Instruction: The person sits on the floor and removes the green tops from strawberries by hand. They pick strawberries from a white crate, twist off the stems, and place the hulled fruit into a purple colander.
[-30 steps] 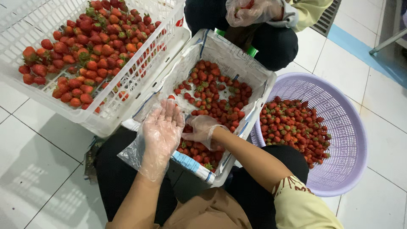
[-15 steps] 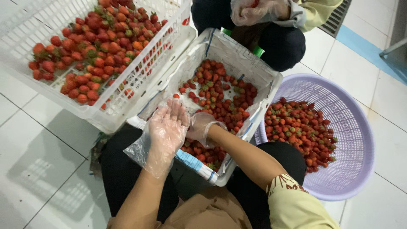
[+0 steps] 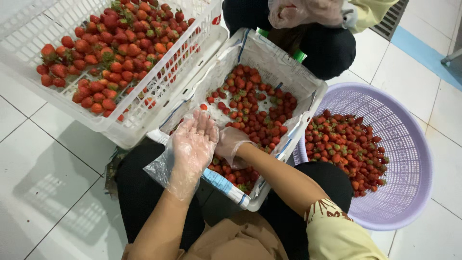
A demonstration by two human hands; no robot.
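Strawberries (image 3: 255, 108) fill the lined white box (image 3: 315, 91) resting on the person's lap in the head view. Left hand (image 3: 192, 144), in a clear plastic glove, hovers flat over the box's near edge, fingers (image 3: 204, 123) spread and holding nothing. Right hand (image 3: 231, 144), gloved too, curls down among the berries; whether it grips one cannot be told. A lilac basket (image 3: 409, 144) of strawberries sits just right.

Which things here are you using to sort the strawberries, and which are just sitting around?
In use:
- left hand, gloved, open above the lined crate
- right hand, gloved, down among the strawberries in that crate

Just nearby:
- white crate of strawberries
- purple basket of strawberries
- another person's gloved hand
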